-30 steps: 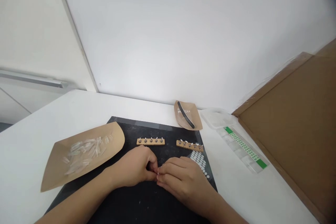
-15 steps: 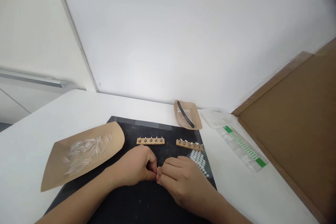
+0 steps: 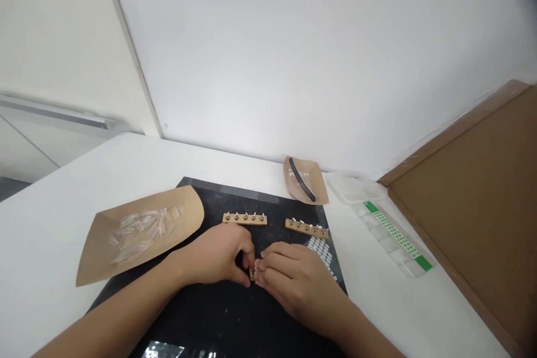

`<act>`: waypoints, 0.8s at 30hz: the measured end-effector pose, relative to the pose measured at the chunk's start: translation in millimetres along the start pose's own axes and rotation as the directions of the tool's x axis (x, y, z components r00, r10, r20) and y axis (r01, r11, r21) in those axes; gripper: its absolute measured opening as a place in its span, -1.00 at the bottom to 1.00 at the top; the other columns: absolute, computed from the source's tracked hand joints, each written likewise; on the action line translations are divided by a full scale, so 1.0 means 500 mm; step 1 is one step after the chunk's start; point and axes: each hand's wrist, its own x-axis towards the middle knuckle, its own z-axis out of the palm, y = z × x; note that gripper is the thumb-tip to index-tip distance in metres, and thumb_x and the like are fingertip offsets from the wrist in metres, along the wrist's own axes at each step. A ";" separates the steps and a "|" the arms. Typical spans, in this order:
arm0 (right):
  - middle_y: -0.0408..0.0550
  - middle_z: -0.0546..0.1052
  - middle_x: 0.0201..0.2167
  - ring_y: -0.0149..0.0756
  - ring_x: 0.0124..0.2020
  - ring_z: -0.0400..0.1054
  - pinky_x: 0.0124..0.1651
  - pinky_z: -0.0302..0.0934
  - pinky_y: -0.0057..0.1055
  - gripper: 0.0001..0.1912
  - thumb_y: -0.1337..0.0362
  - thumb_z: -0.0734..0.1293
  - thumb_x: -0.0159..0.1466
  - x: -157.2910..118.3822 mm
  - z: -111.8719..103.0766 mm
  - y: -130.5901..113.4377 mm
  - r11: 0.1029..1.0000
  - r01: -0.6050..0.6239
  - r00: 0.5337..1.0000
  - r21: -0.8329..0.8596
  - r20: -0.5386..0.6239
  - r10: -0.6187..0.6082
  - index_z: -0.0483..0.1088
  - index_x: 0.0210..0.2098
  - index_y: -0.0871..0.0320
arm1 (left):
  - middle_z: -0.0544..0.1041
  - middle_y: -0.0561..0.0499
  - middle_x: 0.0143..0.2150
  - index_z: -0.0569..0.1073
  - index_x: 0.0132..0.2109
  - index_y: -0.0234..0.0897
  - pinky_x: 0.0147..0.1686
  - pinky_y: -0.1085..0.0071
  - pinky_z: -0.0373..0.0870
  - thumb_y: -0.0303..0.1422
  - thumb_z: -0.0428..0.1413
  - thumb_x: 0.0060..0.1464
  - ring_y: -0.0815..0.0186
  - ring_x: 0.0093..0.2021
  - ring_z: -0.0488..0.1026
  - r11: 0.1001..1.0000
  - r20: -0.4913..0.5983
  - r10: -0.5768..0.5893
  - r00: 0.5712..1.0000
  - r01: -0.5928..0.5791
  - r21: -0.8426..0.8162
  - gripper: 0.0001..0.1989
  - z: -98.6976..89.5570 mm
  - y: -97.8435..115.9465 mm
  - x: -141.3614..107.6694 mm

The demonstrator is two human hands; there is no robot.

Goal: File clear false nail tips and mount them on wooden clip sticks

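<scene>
My left hand (image 3: pixel 218 256) is curled over the black mat (image 3: pixel 210 313), its thumb and index fingertips around the edge of a small tan piece (image 3: pixel 252 274). Most of that piece is hidden by my fingers. Right against it, my right hand (image 3: pixel 296 277) is closed in a pinch; a tiny white bit shows at its fingertips, too small to name. Behind my hands lie two cork-coloured strips, the left strip (image 3: pixel 244 218) and the right strip (image 3: pixel 306 229), each with several metal studs and small white pegs. White oval stickers (image 3: pixel 321 250) lie beside my right hand.
On the left, a brown paper tray (image 3: pixel 94 257) holds clear plastic nail tips (image 3: pixel 142 229). A smaller paper tray (image 3: pixel 319 182) at the back contains a curved black nail file (image 3: pixel 302 180). To the right are a clear plastic case (image 3: pixel 394 238) with a green-edged label and a cardboard panel (image 3: pixel 470 196).
The camera view has shifted slightly, moving the scene up and right. My left thumb and index have spread a little, and the tan piece now shows between the hands.
</scene>
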 end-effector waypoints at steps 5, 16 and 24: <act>-0.09 0.67 -0.23 -0.28 -0.18 0.53 -0.10 0.45 -0.34 -0.90 0.35 0.36 0.52 -0.005 0.003 0.008 0.995 0.022 0.997 0.096 -0.081 -0.014 0.54 -0.14 0.15 | 0.67 0.09 -0.26 0.71 -0.25 -0.18 -0.29 0.42 0.34 -0.34 0.53 -0.11 0.25 -0.25 0.59 0.998 -0.013 0.005 1.000 -0.004 0.067 -0.76 0.001 0.002 -0.002; -0.09 0.71 0.00 -0.19 0.01 0.56 0.06 0.54 -0.28 -0.96 0.37 0.47 0.44 0.001 -0.002 0.002 0.990 0.029 0.980 0.135 -0.199 -0.002 0.54 -0.14 0.14 | 0.65 0.10 -0.31 0.64 -0.34 -0.21 -0.39 0.42 0.26 -0.32 0.49 -0.11 0.27 -0.33 0.55 0.986 -0.022 -0.035 0.999 0.038 0.164 -0.80 -0.007 0.014 -0.008; -0.15 0.73 -0.06 -0.26 -0.07 0.61 0.04 0.54 -0.30 -0.92 0.37 0.49 0.42 -0.005 0.008 0.007 0.987 0.032 0.981 0.158 -0.192 -0.001 0.52 -0.20 0.12 | 0.64 0.12 -0.32 0.63 -0.35 -0.20 -0.38 0.41 0.26 -0.26 0.49 -0.11 0.27 -0.32 0.54 0.980 -0.021 -0.033 0.999 0.037 0.196 -0.77 -0.002 0.012 -0.004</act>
